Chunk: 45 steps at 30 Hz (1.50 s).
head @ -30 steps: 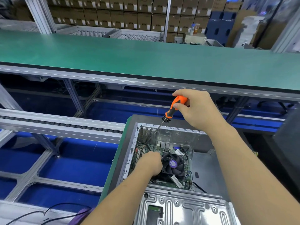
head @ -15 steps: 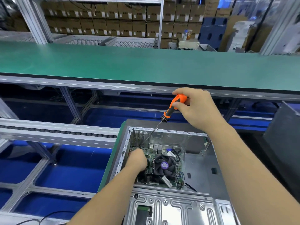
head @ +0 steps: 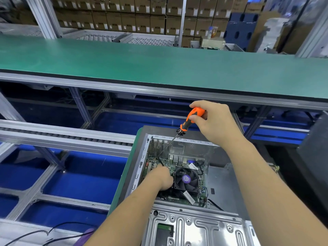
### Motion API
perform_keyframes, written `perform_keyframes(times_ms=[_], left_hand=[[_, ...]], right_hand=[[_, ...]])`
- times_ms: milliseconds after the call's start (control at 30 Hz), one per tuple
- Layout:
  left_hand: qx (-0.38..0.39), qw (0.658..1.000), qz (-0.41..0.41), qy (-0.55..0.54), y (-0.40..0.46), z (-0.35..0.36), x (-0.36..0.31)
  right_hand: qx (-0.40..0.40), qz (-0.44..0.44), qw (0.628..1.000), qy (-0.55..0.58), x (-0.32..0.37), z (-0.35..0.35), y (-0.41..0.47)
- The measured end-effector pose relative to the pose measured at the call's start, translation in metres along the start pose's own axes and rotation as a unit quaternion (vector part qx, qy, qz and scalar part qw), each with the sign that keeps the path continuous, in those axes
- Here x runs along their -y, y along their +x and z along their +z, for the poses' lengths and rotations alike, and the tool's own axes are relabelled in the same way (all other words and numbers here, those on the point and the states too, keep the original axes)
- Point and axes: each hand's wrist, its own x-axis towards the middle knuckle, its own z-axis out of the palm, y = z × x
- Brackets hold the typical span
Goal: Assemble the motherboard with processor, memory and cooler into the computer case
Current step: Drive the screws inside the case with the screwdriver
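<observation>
An open grey computer case [head: 221, 176] lies flat in front of me. Inside it sits the green motherboard [head: 200, 201] with a black cooler fan [head: 186, 179] on top. My right hand [head: 215, 121] grips the orange-and-black handle of a screwdriver [head: 192, 118], whose thin shaft slants down to the board's far-left corner. My left hand [head: 162, 176] is down inside the case on the board, just left of the fan, fingers curled near the shaft's tip. What the fingers hold is hidden.
A long green conveyor belt [head: 159, 68] runs across behind the case. A roller rail [head: 62, 137] and aluminium frame lie to the left over a blue floor. A metal drive bracket [head: 195, 228] covers the case's near end. Black cables [head: 35, 235] trail at bottom left.
My view has shifted slightly, so the case sits a little differently in frame. Both hands keep their places, the screwdriver tip staying at the board's far-left corner.
</observation>
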Motion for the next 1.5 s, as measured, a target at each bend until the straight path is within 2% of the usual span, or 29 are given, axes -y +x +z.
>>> perform_keyframes(times_ms=[567, 667, 900, 1000, 1133, 1267, 1333, 1500], left_hand=[[-0.035, 0.998, -0.016, -0.041, 0.003, 0.003, 0.001], [-0.049, 0.995, -0.027, -0.089, 0.004, 0.003, 0.001], [-0.123, 0.954, -0.116, -0.247, 0.014, -0.001, 0.013], [-0.158, 0.926, -0.144, -0.311, 0.015, -0.006, 0.015], [-0.160, 0.898, -0.157, -0.379, 0.016, -0.008, 0.015], [-0.185, 0.840, -0.138, -0.492, 0.022, -0.006, 0.013], [-0.192, 0.840, -0.122, -0.493, 0.024, -0.004, 0.016], [-0.196, 0.867, -0.109, -0.445, 0.023, -0.004, 0.015]], right_hand=[[0.008, 0.015, 1.000, -0.004, 0.007, -0.005, 0.003], [0.009, 0.014, 1.000, -0.004, 0.010, -0.007, 0.003], [0.001, 0.020, 1.000, 0.008, 0.011, -0.019, 0.000], [-0.009, 0.016, 1.000, 0.022, 0.010, -0.029, -0.001], [-0.023, 0.016, 0.999, 0.044, 0.005, -0.044, -0.005], [-0.037, 0.029, 0.996, 0.070, -0.002, -0.060, -0.012], [-0.035, 0.037, 0.995, 0.082, -0.005, -0.064, -0.014], [-0.039, 0.051, 0.992, 0.106, -0.010, -0.071, -0.019]])
